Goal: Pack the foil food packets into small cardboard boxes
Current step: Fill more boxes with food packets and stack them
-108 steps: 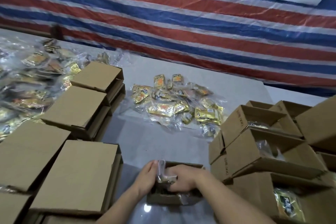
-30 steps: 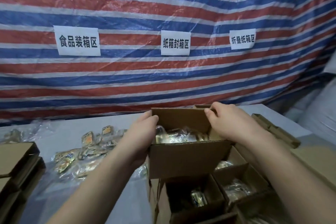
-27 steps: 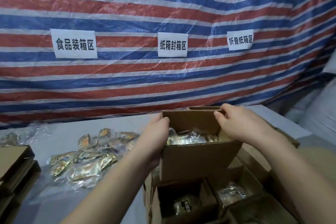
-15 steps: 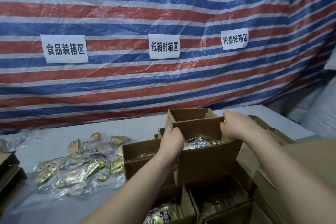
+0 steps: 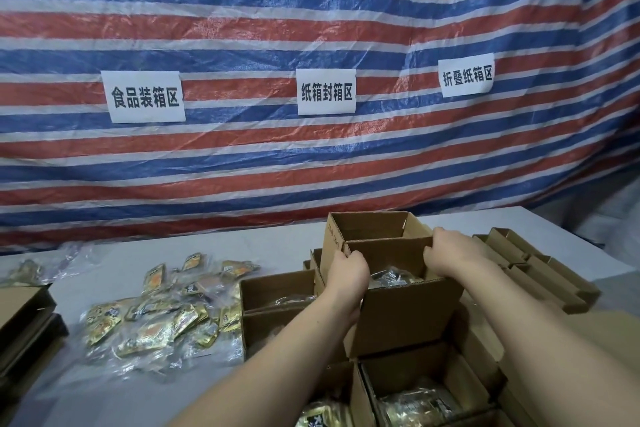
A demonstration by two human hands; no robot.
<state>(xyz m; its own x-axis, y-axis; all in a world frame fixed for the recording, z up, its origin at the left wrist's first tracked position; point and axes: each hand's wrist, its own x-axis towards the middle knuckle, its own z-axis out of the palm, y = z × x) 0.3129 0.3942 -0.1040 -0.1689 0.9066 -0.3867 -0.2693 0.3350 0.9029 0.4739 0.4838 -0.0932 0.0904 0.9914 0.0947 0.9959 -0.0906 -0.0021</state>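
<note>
A: Foil food packets [image 5: 393, 279] are seen inside a small cardboard box [image 5: 401, 315]. Where is that box kept?

B: It is held up at about 5 o'clock in the view, on top of other open boxes [image 5: 277, 291] that are stacked below and beside it. Shiny packets are seen in those boxes too.

A: How is the box held?

B: It is gripped from both sides. The left hand [image 5: 348, 270] is curled round the left wall, with the fingers tucked over the rim. The right hand [image 5: 450, 250] is curled over the back right corner, with the fingers bent on the top edge.

A: What is seen just behind it?

B: An empty open box [image 5: 374, 227] is stood right behind, touching it, at about 12 o'clock from the held box.

A: Where are the loose packets kept?

B: A pile of gold packets [image 5: 156, 319] in clear bags is spread on the grey table [image 5: 114, 263] at about 8 o'clock.

A: What else is seen?

B: Closed brown boxes [image 5: 24, 319] are stacked at 9 o'clock, by the edge. Flat folded boxes [image 5: 540, 267] are laid at 3 o'clock. A red, white and blue striped sheet [image 5: 311, 10] is hung behind the table, and three white paper signs [image 5: 326, 91] are stuck on it.
</note>
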